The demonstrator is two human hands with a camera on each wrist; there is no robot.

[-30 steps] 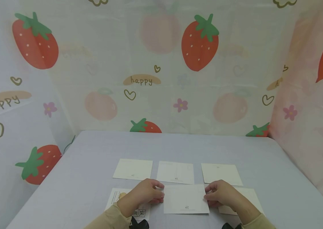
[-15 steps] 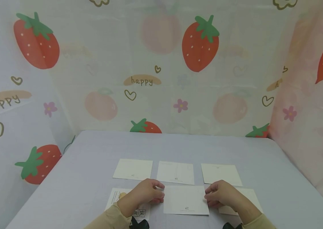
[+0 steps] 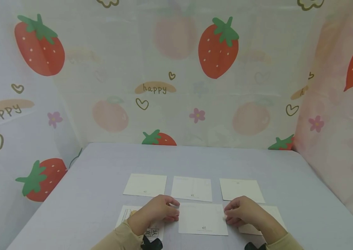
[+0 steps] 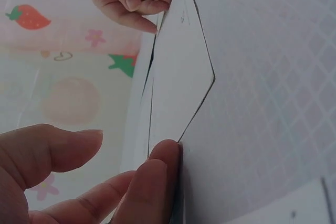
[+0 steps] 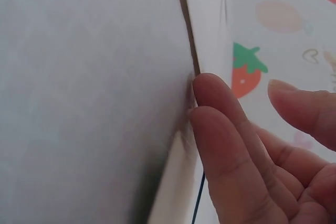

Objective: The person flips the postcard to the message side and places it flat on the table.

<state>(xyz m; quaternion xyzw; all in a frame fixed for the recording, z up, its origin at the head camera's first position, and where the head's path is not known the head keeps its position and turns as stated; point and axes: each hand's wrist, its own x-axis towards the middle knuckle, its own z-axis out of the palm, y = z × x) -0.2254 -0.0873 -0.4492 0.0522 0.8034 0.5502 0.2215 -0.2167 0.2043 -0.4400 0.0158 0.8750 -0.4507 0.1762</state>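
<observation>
A blank-looking white card (image 3: 203, 219) with a small mark near its lower edge lies flat on the table between both hands. My left hand (image 3: 157, 212) is at its left edge, the fingertips touching that side and the thumb raised apart from them in the left wrist view. Along the opposite edge, my right hand (image 3: 246, 213) has its fingertips against or right beside the card; its thumb also stands apart in the right wrist view. Beneath my left wrist, a card with printed characters (image 3: 154, 233) is partly covered. Another pale card (image 3: 273, 216) is partly hidden by my right forearm.
Behind the hands lies a row of three pale cards: a left one (image 3: 145, 184), a middle one (image 3: 192, 188) and a right one (image 3: 242, 190). All rest on a white table (image 3: 189, 159). Strawberry-patterned curtains (image 3: 176, 62) enclose its back and sides.
The card between the hands has shifted very slightly toward me. My right hand has eased a little to the right, and my left hand has stayed nearly still.
</observation>
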